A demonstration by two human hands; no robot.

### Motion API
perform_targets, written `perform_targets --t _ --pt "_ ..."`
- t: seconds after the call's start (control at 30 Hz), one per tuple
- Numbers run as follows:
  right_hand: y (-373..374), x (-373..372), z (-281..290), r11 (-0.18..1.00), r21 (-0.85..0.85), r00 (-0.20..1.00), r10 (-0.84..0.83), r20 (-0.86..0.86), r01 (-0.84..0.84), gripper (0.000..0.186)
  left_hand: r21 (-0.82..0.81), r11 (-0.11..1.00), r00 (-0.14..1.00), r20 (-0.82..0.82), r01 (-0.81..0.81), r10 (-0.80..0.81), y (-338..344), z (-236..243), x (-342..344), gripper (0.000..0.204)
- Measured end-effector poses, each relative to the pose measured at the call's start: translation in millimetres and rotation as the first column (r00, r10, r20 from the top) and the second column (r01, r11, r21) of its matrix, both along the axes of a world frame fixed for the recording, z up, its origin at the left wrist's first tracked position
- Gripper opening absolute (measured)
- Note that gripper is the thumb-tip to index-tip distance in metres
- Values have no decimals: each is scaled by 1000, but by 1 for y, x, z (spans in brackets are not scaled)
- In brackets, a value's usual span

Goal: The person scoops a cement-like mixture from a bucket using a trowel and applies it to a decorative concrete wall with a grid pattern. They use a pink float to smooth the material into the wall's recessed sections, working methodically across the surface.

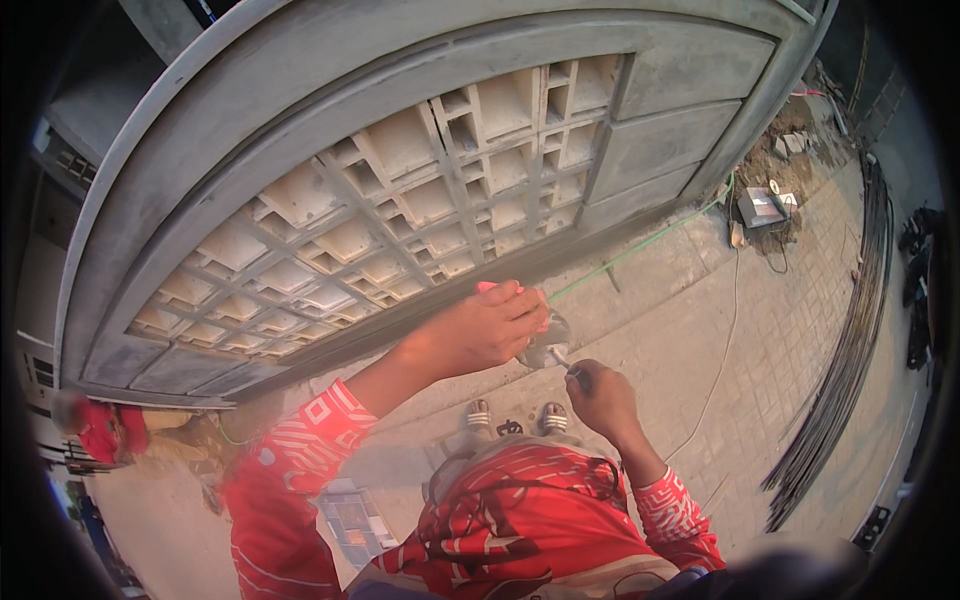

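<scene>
My left hand (478, 328), in front of the grey concrete wall panel with a pale lattice of recessed blocks (500, 205), has its fingers closed round a pink object (491, 289), perhaps a sponge or cloth, partly hidden by the fingers. Just beyond and beneath it is a trowel (541, 350) with a grey, smeared-looking blade. My right hand (602, 400) grips the trowel's dark handle, lower and to the right. The blade lies close under the pink object; whether they touch I cannot tell.
A person in red (100, 435) is at the far left beside the wall. A green hose (610, 265) runs along the wall's base toward a box (762, 206) and rubble (790, 143). A white cable (730, 350) crosses the paving. Long steel rods (840, 380) lie at right, tiles (360, 525) below left.
</scene>
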State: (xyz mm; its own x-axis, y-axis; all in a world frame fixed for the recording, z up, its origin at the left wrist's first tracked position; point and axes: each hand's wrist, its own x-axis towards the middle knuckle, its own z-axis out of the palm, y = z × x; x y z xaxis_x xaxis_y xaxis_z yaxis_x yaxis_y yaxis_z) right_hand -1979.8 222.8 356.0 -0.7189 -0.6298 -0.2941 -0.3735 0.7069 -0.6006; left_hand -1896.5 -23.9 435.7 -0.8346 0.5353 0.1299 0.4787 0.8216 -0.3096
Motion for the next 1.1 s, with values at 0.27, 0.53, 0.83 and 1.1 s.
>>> perform_targets --t 0.27,0.53,0.83,1.1 --pt "-1 8 2 989 -109 995 -91 47 95 32 864 -140 788 500 -484 359 19 -49 60 37" --pt "15 13 -20 975 -196 974 -57 219 101 23 148 -918 667 730 -367 -149 71 -91 107 45" --pt "4 25 -19 963 -258 990 -46 136 81 22 160 -899 586 801 -408 -123 92 -85 105 42" --pt "-1 29 -11 965 -258 998 -26 53 39 22 237 -884 567 823 -404 -39 96 -73 105 42"
